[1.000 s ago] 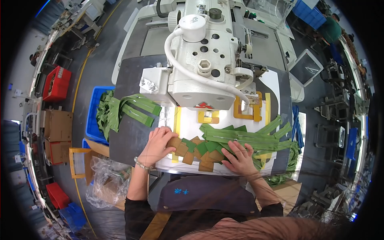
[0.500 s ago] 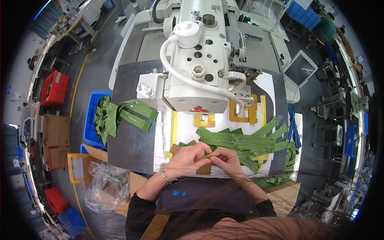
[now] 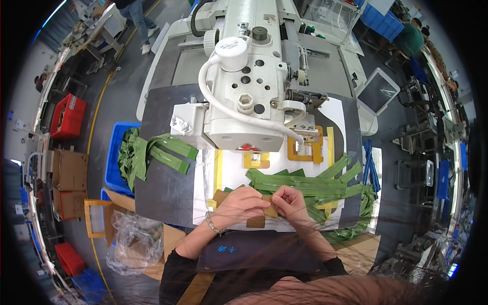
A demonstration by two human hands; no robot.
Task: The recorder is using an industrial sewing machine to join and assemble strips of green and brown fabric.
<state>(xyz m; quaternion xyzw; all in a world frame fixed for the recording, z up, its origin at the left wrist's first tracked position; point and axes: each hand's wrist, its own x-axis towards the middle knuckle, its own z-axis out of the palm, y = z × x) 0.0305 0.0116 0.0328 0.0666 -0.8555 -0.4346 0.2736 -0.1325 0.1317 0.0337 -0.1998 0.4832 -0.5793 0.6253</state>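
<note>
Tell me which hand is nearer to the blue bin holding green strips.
Left. The left hand is right of the blue bin and lower in the picture; the right hand is beyond it, farther right.

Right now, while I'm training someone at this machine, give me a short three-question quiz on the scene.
1. Multiple choice: which wrist wears the beaded bracelet? A, left; B, right.
2. True or false: the blue bin on the person's left holds only red strips.
3. Open: what colour is the small piece between the left hand and the right hand?

Key: 1, A. 2, false; green strips show there. 3, brown.
</note>
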